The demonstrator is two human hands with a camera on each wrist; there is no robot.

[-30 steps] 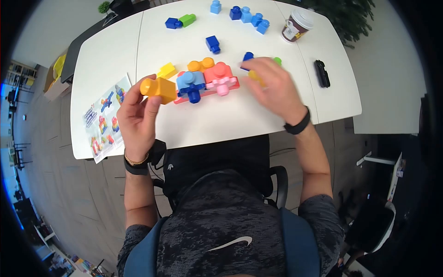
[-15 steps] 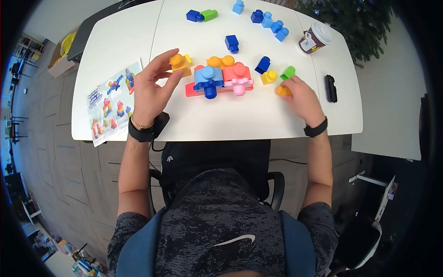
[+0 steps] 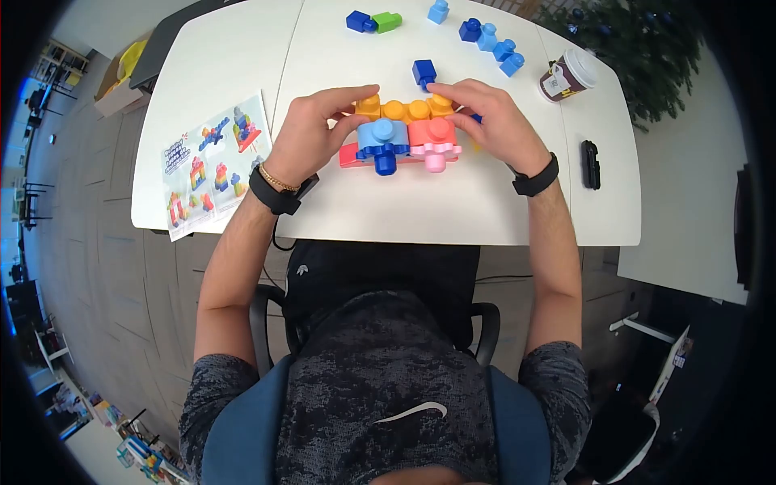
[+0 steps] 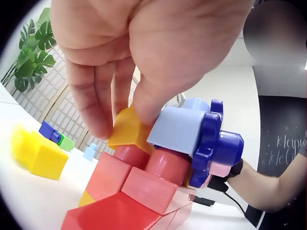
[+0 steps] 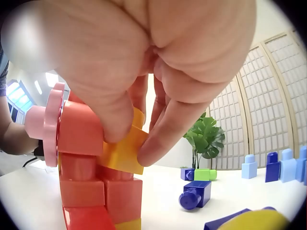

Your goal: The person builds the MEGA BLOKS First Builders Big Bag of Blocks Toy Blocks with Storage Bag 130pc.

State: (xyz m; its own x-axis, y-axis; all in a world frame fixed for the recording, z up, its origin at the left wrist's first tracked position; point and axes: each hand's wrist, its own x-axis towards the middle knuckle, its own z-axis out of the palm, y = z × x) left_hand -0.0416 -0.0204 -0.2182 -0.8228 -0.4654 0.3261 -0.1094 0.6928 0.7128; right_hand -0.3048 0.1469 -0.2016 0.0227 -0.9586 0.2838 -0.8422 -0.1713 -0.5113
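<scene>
My left hand [image 3: 311,133] pinches an orange block [image 4: 127,127] between thumb and fingers, low over a red stud at the back left of a block build. At the back right, my right hand [image 3: 499,121] grips a second orange block [image 5: 125,152], slightly tilted above another stud. Between them sits a wider orange piece [image 3: 406,111]. The build's front carries a light blue block [image 3: 373,133] with a dark blue gear [image 4: 209,143], and a coral block [image 3: 431,131] with a pink gear [image 3: 435,151]. A red base [image 3: 348,156] runs beneath.
A dark blue block [image 3: 423,73] lies behind the build. Farther back are a joined blue and green pair [image 3: 386,22] and several blue blocks [image 3: 487,38]. A lidded cup [image 3: 563,78] and black case [image 3: 591,166] stand right; a picture sheet [image 3: 214,162] lies left. A yellow block [image 4: 49,163] is nearby.
My right hand reached right, took an orange block and carried it left to the build's back right. My left hand brought its orange block rightward onto the back left.
</scene>
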